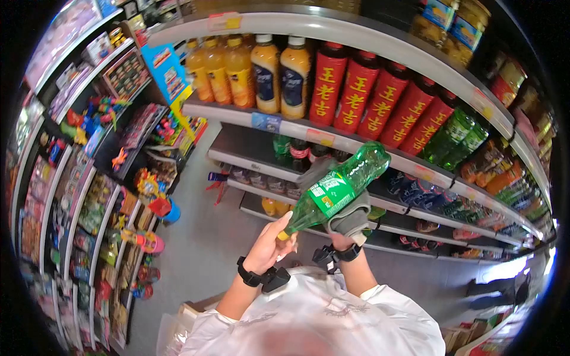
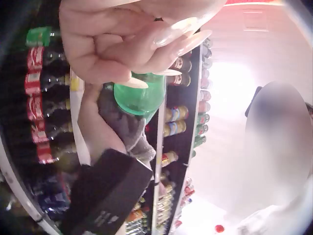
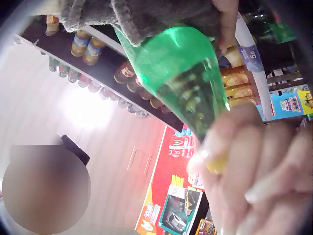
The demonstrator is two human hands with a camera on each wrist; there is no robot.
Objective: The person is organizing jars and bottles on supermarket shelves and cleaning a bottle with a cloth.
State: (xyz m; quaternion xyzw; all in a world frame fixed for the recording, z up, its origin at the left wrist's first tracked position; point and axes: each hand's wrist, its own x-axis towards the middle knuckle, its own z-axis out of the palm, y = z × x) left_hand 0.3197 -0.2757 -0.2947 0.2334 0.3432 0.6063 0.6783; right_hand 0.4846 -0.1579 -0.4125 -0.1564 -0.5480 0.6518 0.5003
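Note:
A green plastic soda bottle [image 1: 341, 187] with a green label lies tilted in front of the body, its yellow cap [image 1: 283, 235] low and its base up to the right. My left hand [image 1: 266, 249] pinches it at the cap end; the right wrist view shows those fingers [image 3: 249, 161] around the cap and neck. A grey cloth [image 1: 351, 222] wraps the bottle's underside and side. Behind that cloth, my right hand [image 1: 342, 241] grips it against the bottle, most fingers hidden. In the left wrist view the bottle's green body [image 2: 142, 98] shows beneath the left fingers.
Drink shelves [image 1: 356, 142] stand directly ahead, with red bottles [image 1: 362, 95] and orange juice bottles [image 1: 240, 71] on the upper row. A toy shelf [image 1: 89, 196] runs along the left, beyond the grey floor [image 1: 184, 255]. At far right, a person's dark-clothed legs [image 1: 499, 291] show.

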